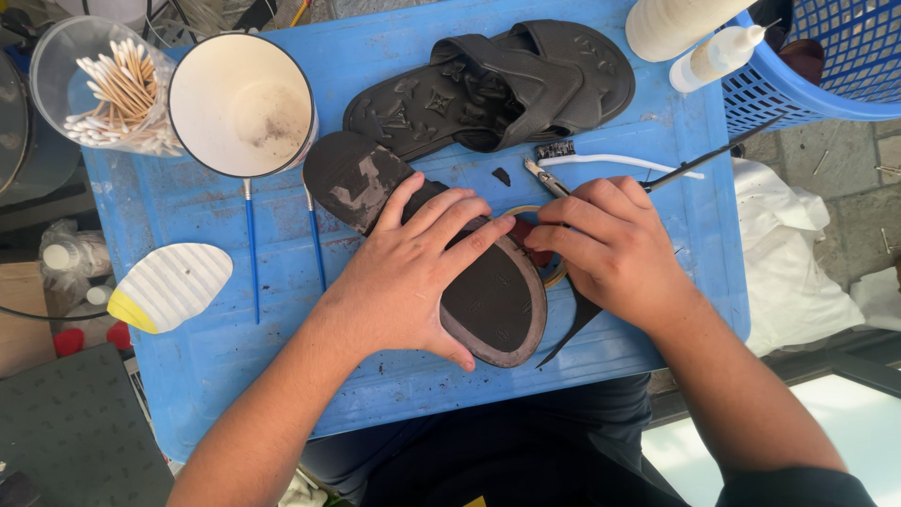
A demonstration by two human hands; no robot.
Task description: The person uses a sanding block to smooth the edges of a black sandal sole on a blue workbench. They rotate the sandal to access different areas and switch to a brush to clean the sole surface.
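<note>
Currently the person is working on a dark sandal [488, 291] lying sole-up on a blue board [216, 347], and everything else is placed off that sandal. Its long axis is running diagonally, heel end pointing up-left toward the white cup [242, 103], toe end sitting down-right near the person's body. The left hand [408, 277] is lying flat across the sandal's middle, fingers spread and extended, pressing down on the sole rather than gripping it. The right hand [615, 249] is sitting just right of the sandal, fingers curled tight around a thin metal tool [544, 176] whose tip is poking out above the knuckles; a roll of tape and something red are showing under that hand, touching the sandal's right edge. The left hand is the nearer one, being right on the sole, while the right is working at the edge beside it. A second dark sandal [497, 84] is lying above, strap side up, not touching. A small brush [610, 161] is resting between the two sandals, to the right. A white-and-yellow sole piece [169, 286] is sitting well left. A jar of cotton swabs [113, 89] is standing far up-left, a blue basket [817, 66] far up-right.
</note>
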